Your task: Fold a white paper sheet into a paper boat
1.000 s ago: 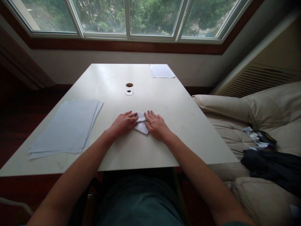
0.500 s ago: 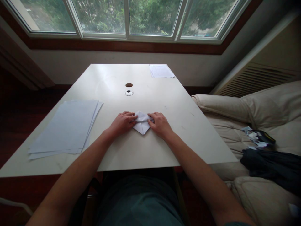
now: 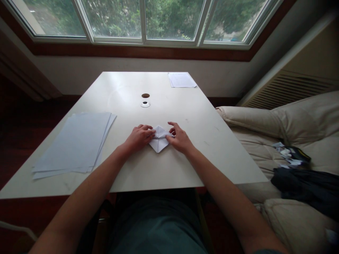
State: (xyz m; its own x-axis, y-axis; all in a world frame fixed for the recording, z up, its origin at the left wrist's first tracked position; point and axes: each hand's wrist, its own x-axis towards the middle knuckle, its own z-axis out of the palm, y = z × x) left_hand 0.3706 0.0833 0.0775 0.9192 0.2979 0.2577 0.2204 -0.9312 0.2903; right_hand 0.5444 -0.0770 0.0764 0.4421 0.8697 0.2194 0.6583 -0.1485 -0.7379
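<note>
Our right grip (image 3: 180, 139) had opened, fingers lifted, its thumb side touching the folded paper (image 3: 159, 140), a diamond on the table (image 3: 201, 116); our left grip (image 3: 138, 137) pressed its left corner, fingers together.

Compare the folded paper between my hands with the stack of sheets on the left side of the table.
The folded paper is a small diamond with creases showing, while the stack of sheets is far larger, flat and rectangular. The folded paper sits between the left hand and right hand, which touch it; the stack of sheets lies off to the left, untouched, its edges slightly fanned. Both are white paper lying on the white table.
</note>
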